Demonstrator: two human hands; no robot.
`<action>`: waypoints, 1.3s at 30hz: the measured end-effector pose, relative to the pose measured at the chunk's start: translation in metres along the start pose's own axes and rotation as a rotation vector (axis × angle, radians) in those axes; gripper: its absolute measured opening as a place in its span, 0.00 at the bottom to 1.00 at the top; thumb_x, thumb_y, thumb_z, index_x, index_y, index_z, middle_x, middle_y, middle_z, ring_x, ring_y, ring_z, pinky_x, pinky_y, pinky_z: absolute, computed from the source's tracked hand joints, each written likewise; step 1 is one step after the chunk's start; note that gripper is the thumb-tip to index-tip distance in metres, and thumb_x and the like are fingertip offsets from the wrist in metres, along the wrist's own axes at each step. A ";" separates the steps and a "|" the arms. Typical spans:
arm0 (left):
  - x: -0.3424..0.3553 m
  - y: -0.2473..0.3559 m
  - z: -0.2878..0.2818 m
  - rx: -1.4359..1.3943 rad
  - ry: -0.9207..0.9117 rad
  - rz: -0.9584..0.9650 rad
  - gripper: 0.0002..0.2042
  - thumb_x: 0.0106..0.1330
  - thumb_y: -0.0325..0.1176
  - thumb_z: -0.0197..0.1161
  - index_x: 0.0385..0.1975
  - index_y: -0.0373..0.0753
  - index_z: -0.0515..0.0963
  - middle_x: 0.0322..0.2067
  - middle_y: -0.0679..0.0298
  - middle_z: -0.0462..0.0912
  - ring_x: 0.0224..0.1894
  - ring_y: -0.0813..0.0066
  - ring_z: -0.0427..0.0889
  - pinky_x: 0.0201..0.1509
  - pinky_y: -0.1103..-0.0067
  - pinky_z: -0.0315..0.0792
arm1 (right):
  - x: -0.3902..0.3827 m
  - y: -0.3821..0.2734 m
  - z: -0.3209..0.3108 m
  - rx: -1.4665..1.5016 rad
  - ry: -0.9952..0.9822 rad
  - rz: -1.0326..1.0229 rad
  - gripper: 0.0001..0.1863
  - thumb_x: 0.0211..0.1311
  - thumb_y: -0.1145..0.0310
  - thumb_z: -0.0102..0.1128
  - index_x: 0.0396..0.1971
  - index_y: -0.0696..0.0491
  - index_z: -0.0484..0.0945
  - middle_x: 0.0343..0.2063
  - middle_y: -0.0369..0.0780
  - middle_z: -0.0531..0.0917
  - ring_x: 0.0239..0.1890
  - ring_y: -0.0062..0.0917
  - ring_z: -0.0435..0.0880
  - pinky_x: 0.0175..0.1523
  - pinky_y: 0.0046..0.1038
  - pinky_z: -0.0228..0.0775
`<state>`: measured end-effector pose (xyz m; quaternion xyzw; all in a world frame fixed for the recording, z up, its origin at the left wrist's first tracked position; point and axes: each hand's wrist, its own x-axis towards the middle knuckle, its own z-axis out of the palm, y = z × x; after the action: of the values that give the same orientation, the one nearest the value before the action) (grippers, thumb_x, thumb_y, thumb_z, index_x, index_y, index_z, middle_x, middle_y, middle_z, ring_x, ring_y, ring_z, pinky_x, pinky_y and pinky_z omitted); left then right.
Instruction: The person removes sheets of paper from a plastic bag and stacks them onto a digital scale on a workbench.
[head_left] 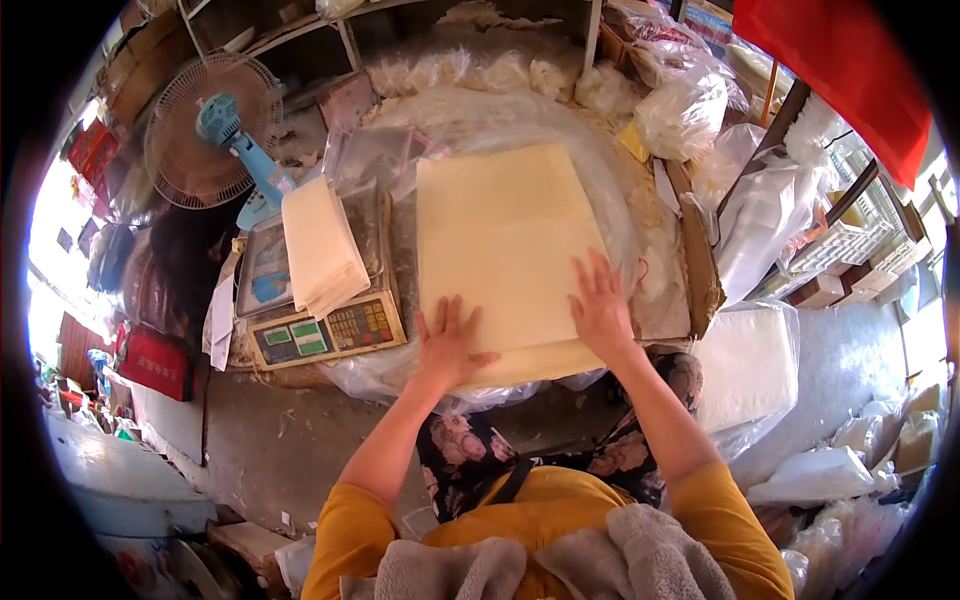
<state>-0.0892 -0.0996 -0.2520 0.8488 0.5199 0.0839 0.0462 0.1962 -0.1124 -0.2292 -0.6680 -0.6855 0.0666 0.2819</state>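
Observation:
A large stack of pale cream sheets [505,230] lies before me on a table covered with clear plastic. My left hand [450,342] rests on the stack's near left corner, fingers spread and thumb pointing right. On its right edge lies my right hand [601,308], fingers apart and pointing away from me. Neither hand grips anything. Left of the stack stands a digital weighing scale [330,330] with a keypad and green display panels. A smaller folded bundle of cream sheets [322,245] sits tilted on the scale's pan.
Behind the scale is a blue desk fan [220,120]. Clear plastic bags [685,110] crowd the back right, under a red cloth [840,70]. A plastic-wrapped white block [750,365] stands low at my right. A red box [155,362] is at the far left.

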 end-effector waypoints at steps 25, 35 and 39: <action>-0.016 -0.025 -0.023 -1.186 0.785 -0.279 0.36 0.52 0.22 0.69 0.64 0.34 0.61 0.60 0.49 0.65 0.68 0.57 0.60 0.70 0.69 0.54 | -0.025 -0.063 -0.039 0.261 0.039 -0.741 0.25 0.42 0.78 0.57 0.47 0.54 0.78 0.45 0.43 0.81 0.51 0.40 0.77 0.57 0.38 0.68; -0.004 -0.005 -0.015 -0.244 0.442 -0.025 0.28 0.52 0.40 0.71 0.52 0.37 0.71 0.56 0.53 0.71 0.59 0.54 0.69 0.60 0.64 0.64 | -0.015 0.010 0.025 0.567 -0.165 0.412 0.23 0.58 0.56 0.62 0.44 0.60 0.76 0.35 0.48 0.83 0.37 0.36 0.83 0.43 0.34 0.71; 0.003 0.008 0.001 -0.006 0.260 0.162 0.32 0.48 0.45 0.72 0.53 0.38 0.71 0.58 0.53 0.67 0.61 0.49 0.64 0.64 0.61 0.60 | 0.002 0.008 0.028 0.133 -0.186 0.175 0.36 0.53 0.55 0.65 0.59 0.54 0.65 0.52 0.49 0.75 0.53 0.40 0.75 0.53 0.35 0.68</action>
<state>-0.0810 -0.1007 -0.2511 0.8700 0.4509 0.1979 -0.0260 0.1901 -0.1014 -0.2554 -0.6959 -0.6421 0.1976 0.2537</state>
